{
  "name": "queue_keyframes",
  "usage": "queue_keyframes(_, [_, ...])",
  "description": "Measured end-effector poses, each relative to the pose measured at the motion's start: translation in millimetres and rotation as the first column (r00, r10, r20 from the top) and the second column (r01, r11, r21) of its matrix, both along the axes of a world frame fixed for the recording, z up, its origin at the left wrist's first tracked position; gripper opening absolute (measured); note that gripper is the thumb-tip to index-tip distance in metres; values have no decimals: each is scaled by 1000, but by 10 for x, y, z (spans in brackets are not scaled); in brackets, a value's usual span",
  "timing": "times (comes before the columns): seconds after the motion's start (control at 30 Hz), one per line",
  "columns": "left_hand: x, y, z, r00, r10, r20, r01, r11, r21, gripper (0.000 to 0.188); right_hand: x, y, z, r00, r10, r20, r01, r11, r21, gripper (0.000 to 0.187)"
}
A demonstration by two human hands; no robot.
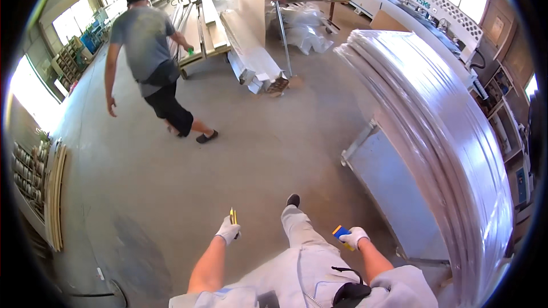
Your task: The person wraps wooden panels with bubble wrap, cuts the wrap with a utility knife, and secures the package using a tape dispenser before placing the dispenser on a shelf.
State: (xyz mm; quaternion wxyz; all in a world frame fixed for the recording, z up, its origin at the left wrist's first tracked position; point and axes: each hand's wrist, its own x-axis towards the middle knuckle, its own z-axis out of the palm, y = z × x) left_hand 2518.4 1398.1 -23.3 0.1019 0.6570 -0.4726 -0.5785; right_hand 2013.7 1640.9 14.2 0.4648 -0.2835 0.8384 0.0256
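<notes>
My left hand, in a white glove, is closed around a thin yellow pencil-like tool that points up and away from me. Something dark shows below its fingers, too small to make out. On the right, my gloved right hand grips a blue-and-yellow block-shaped thing; its exact kind cannot be made out. Both hands are held apart in front of my body, above the grey floor. The nearest thing to my right hand is a stack of plastic-wrapped panels on a cart.
A person in a grey shirt walks at the far left, one hand by a low rack of boards. Long wrapped boards jut over the floor ahead. A large machine stands far right. Boards lean at the left edge.
</notes>
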Motion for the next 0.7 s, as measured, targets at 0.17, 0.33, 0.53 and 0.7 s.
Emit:
queue_keyframes(0.17, [185, -1206, -239, 945, -114, 307, 144, 986, -79, 21, -538, -1769, -160, 1000, 8, -20, -10, 993, -120, 58])
queue_keyframes(0.33, [448, -1469, -586, 500, -616, 609, 538, 772, 339, 33, -733, -3903, 568, 989, 146, -17, -145, 950, -277, 61])
queue_keyframes(0.53, [-407, -2828, -348, 657, -545, 522, 329, 829, 452, 37, -1161, -6289, 1282, 977, 48, 208, 78, 827, -557, 59])
queue_keyframes(0.7, [-1190, -4958, -686, 458, -754, 471, 554, 657, 511, 42, -2053, -8108, 1521, 996, 35, 77, 32, 688, -725, 49])
